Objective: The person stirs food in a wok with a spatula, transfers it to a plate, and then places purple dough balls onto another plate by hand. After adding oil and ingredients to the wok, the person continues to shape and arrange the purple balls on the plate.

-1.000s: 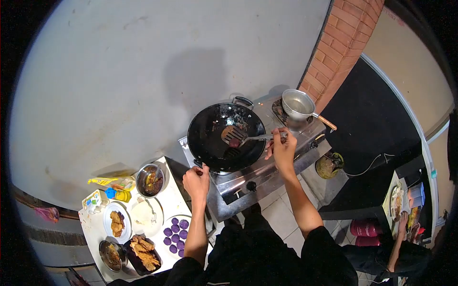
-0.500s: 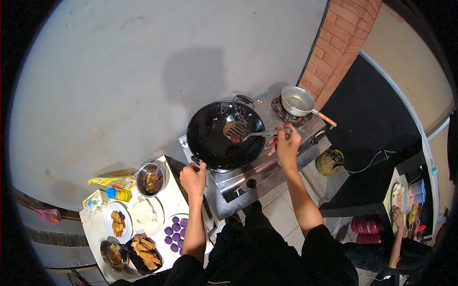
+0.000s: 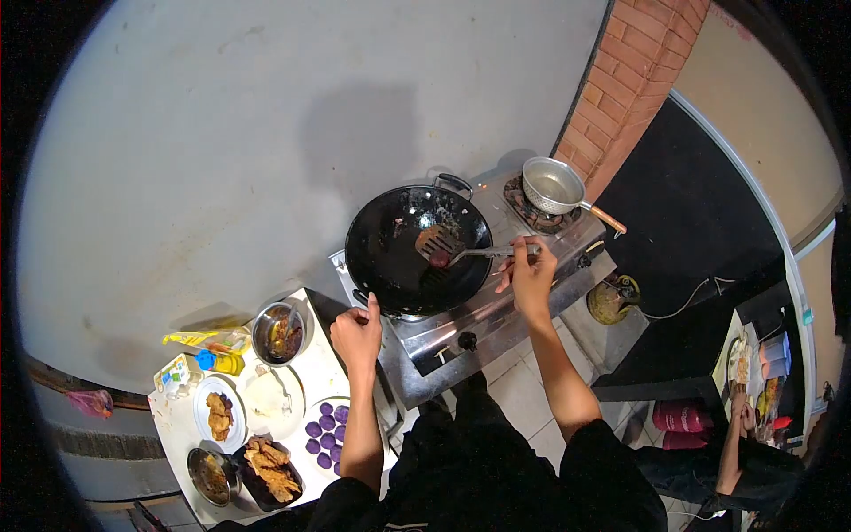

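My right hand (image 3: 532, 277) is closed around the handle of a metal slotted spatula (image 3: 465, 254). Its slotted head is over the inside of a black wok (image 3: 390, 266), carrying a small dark reddish-purple piece (image 3: 439, 258). At the wok's near-left side, my left hand (image 3: 356, 335) is at the loop handle (image 3: 360, 297), fingers curled and one digit raised along it. Some of its fingers are hidden. The wok rests on a steel gas stove (image 3: 425, 355).
A saucepan (image 3: 551, 188) stands on the other burner. On the white side table (image 3: 168, 434) are a plate of purple balls (image 3: 327, 434), a tray of fried food (image 3: 272, 470), a steel bowl (image 3: 277, 334) and a yellow bottle (image 3: 229, 363). Another person (image 3: 731, 457) works at the right.
My left hand has shifted slightly down and left, with one digit straighter. The wok has moved slightly left. The spatula stays nearly still. The other person's hands have come together.
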Motion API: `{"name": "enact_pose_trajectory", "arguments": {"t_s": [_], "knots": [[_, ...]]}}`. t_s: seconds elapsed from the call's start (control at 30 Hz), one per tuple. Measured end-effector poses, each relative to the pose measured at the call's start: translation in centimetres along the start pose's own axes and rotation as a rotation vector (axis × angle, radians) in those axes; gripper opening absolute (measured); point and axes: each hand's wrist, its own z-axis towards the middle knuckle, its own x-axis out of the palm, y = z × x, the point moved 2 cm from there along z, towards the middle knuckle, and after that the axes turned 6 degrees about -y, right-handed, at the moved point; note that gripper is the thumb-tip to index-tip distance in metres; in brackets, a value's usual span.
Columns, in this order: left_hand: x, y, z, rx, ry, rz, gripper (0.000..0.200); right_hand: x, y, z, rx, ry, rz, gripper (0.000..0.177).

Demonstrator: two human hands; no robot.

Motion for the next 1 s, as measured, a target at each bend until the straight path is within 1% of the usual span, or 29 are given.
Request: {"name": "enact_pose_trajectory", "arguments": {"t_s": [0.17, 0.3, 0.43, 0.5, 0.63, 0.7, 0.83, 1.0], "knots": [[-0.1, -0.1, -0.2, -0.010, 0.004, -0.029, 0.049, -0.2, -2.0, -2.2, 0.078, -0.020, -0.071, 0.022], [-0.3, -0.3, -0.5, -0.005, 0.005, -0.057, 0.049, -0.6, -4.4, -3.4, 0.068, 0.073, 0.010, 0.020], [-0.1, -0.2, -0.6, 0.013, -0.010, -0.067, 0.048, -0.9, -4.5, -4.6, 0.017, 0.193, -0.012, 0.017], [-0.1, -0.1, -0.5, 0.012, 0.013, -0.062, 0.047, -1.4, -4.6, -4.9, 0.001, 0.248, -0.053, 0.016], [0.3, 0.5, -0.5, 0.048, 0.027, -0.080, 0.044, -1.9, -4.0, -6.3, 0.014, 0.310, -0.105, 0.015], [0.2, 0.3, -0.5, 0.035, 0.030, -0.081, 0.044, -2.2, -3.6, -6.9, 0.016, 0.353, -0.115, 0.015], [0.4, 0.5, -0.6, 0.068, 0.008, -0.087, 0.044, -2.8, -4.1, -7.7, -0.004, 0.362, -0.127, 0.016], [0.3, 0.4, -0.7, 0.044, 0.035, -0.077, 0.043, -3.3, -4.5, -7.8, 0.003, 0.393, -0.137, 0.016]]}}
